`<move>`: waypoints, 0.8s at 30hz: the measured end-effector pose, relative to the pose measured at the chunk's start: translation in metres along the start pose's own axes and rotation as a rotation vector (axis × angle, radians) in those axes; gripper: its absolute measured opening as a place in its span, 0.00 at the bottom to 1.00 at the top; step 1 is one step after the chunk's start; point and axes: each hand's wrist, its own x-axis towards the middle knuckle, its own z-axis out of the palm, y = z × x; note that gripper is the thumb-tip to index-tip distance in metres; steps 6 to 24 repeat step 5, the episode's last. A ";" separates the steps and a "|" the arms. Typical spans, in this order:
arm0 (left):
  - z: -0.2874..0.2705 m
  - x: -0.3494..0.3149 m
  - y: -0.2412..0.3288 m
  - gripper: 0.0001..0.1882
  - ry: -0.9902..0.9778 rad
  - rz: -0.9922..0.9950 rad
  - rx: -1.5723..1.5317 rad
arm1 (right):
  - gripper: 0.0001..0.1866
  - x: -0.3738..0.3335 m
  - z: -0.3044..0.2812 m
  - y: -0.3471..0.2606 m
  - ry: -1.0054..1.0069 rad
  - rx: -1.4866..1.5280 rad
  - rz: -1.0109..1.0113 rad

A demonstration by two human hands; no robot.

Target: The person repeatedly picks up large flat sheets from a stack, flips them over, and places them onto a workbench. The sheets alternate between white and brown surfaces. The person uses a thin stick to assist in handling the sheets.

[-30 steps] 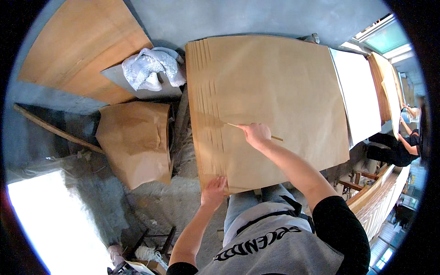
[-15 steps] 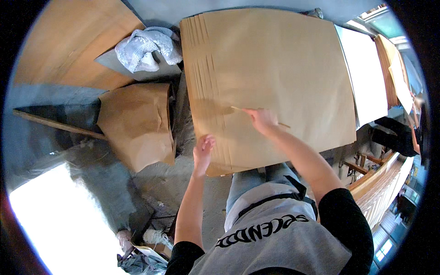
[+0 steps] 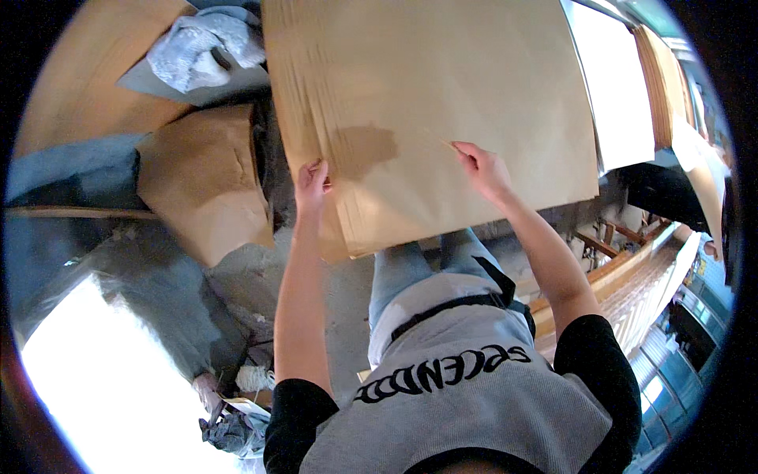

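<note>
Large brown paper sheets (image 3: 466, 87) lie in a stack before me, their left edges fanned in narrow steps. At the near part of that left edge, my left hand (image 3: 313, 180) is closed, fingers bent, pinching the paper's edge. My right hand (image 3: 483, 170) is closed on a thin light wooden stick (image 3: 451, 144), held just above the stack. Only the stick's tip end shows beyond my fingers; most of it is hidden by the hand. A dark shadow falls on the paper between my hands.
Folded brown paper (image 3: 209, 178) lies left of the stack, with a white patterned cloth (image 3: 201, 51) on a grey board behind it. White sheets (image 3: 612, 87) stand at the right. Wooden framework (image 3: 624, 272) is at lower right, and a rope bundle (image 3: 254, 378) at lower left.
The view has shifted, so the stack sits higher and further left. My right hand has drawn back to the right with the stick; my left hand has come onto the paper's left edge.
</note>
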 end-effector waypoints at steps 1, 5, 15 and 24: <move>0.001 -0.008 0.008 0.22 -0.092 -0.089 0.099 | 0.11 -0.009 -0.009 0.015 -0.011 -0.015 0.056; -0.004 -0.026 -0.012 0.29 -0.203 -0.261 0.188 | 0.13 -0.044 -0.023 0.099 -0.144 0.176 0.131; -0.004 -0.026 -0.012 0.29 -0.203 -0.261 0.188 | 0.13 -0.044 -0.023 0.099 -0.144 0.176 0.131; -0.004 -0.026 -0.012 0.29 -0.203 -0.261 0.188 | 0.13 -0.044 -0.023 0.099 -0.144 0.176 0.131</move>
